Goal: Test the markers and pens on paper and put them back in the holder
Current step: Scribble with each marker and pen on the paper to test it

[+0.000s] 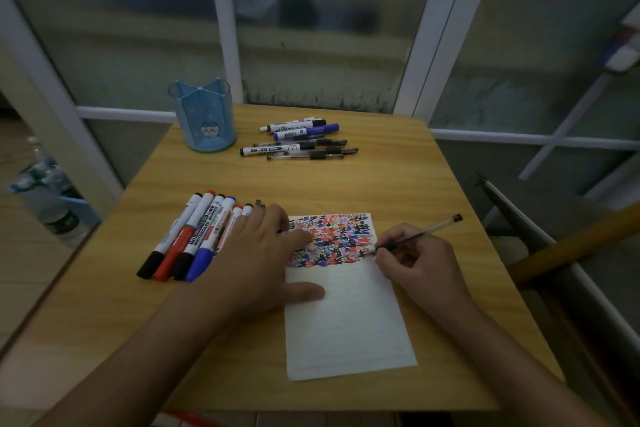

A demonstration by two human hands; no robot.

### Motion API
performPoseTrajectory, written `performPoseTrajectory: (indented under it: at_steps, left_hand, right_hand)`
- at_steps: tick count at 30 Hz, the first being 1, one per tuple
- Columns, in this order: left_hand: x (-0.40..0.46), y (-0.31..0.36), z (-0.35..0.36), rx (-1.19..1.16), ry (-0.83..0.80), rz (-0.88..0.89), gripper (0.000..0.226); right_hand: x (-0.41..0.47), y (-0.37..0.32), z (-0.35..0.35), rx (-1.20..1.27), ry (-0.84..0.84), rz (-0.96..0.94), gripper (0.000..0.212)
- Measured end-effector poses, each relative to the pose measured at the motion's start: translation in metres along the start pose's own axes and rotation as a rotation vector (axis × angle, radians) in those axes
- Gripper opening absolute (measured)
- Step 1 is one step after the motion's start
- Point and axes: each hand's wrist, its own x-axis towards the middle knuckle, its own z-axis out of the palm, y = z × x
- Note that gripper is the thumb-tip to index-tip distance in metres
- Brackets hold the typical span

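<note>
Wooden counter [398,184] fills the head view, and both your hands are down on it. Your right hand [415,263] has its fingers curled around a clear pen [420,231], the tip touching the right edge of the paper [349,322] just where the band of red, blue and black scribbles ends. The pen's capped end slants up and away to the right of that hand. Your left hand [263,253] lies flat with its fingers straight, fingertips pressing the left part of the scribbled band, thumb resting on the paper's left edge. Just left of that hand a row of markers [188,239] lies side by side, with black, red and blue caps pointing toward you; the hand covers part of the nearest ones. Well beyond both hands, a second cluster of markers and pens [301,140] lies crosswise. Left of that cluster stands the blue holder [204,114], upright, near the counter's far corner.
</note>
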Motion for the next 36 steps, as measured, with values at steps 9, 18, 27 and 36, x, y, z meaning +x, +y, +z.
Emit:
performPoseTrajectory:
  at_steps: [9,18,27,36]
  left_hand:
    - [-0.0014,0.0016,-0.001,-0.001,-0.004,0.0,0.089]
    - [0.0002,0.0013,-0.0014,0.001,-0.021,-0.002,0.09]
    - [0.0009,0.0014,-0.0017,0.012,-0.033,0.001,0.09]
    - [-0.0001,0.0023,-0.0014,0.009,-0.021,-0.001,0.089]
  right_hand:
    - [0.0005,0.0027,0.0009,-0.03,-0.024,-0.01,0.012]
    - [-0.0006,0.003,0.0013,-0.07,-0.004,-0.016,0.009]
    - [-0.0012,0.0033,0.0022,-0.06,-0.014,-0.025,0.009]
    - [-0.0024,0.0019,0.0018,-0.056,-0.049,-0.041,0.012]
